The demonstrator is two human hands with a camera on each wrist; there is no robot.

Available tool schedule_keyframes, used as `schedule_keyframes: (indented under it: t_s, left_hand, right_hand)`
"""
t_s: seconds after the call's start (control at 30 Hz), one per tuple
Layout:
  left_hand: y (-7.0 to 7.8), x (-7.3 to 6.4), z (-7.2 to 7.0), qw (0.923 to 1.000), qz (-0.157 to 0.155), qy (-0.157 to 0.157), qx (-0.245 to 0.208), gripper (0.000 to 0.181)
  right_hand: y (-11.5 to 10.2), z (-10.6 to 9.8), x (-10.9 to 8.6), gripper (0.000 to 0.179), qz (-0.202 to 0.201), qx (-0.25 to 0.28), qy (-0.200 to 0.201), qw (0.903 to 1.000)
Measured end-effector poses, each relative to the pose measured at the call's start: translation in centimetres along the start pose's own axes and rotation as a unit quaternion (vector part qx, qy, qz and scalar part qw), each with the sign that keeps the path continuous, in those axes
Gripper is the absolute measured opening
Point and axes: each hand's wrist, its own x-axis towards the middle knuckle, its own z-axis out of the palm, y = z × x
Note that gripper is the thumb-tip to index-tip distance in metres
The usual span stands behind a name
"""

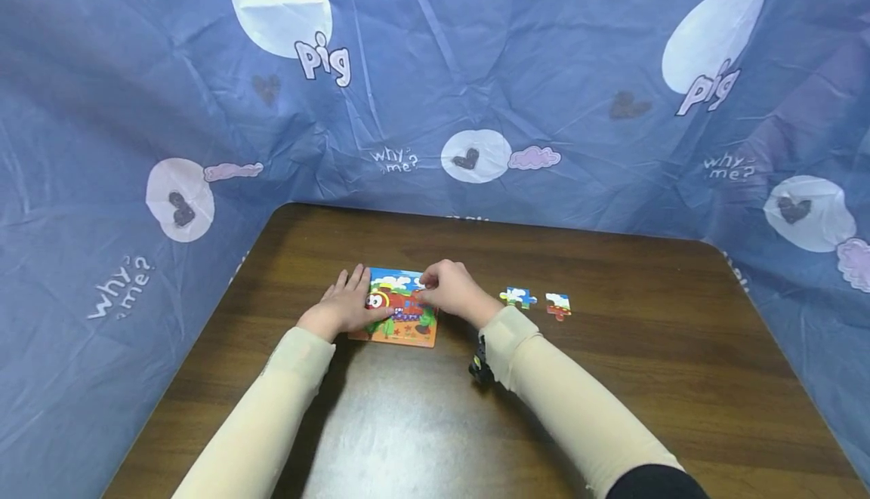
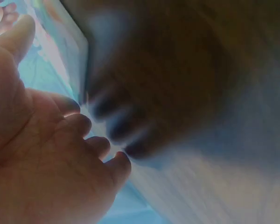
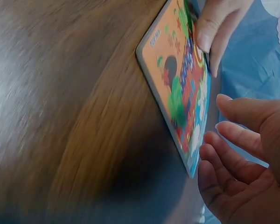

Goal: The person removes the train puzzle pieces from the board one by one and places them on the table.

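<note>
A jigsaw puzzle [image 1: 411, 334] with a smiling red train, green trees and a cloudy sky lies flat, left of the table's middle. My left hand [image 1: 344, 306] rests on its left side, fingers spread and thumb reaching across the train. Over the upper right part is my right hand [image 1: 451, 291], its fingers bent lightly. In the right wrist view, a gap shows between that hand's thumb and fingers [image 3: 220, 173], with nothing seen in it, beside the puzzle's edge. Its palm hides the upper right corner in the head view.
Two loose puzzle pieces lie right of my right hand: a sky-and-green piece [image 1: 518, 297] and a red-and-blue piece [image 1: 559, 304]. The brown wooden table [image 1: 612, 378] has rounded far corners. A blue printed cloth [image 1: 408, 106] hangs round its far side and flanks.
</note>
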Motion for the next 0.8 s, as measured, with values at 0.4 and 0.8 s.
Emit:
schedule_keyframes:
  t_s: [0.4,0.8]
  left_hand:
    - [-2.8,2.2,1.5,1.0,-0.003,-0.006,-0.007,0.105]
    - [-2.3,1.7,1.3,0.9998,-0.013,-0.007,-0.009,0.096]
  right_hand:
    - [-2.0,2.4,2.3,0.02,-0.019,-0.043,-0.009,0.9989]
    - [-3.2,4.0,3.8,0.027,-0.005,-0.098,-0.008,0.9952]
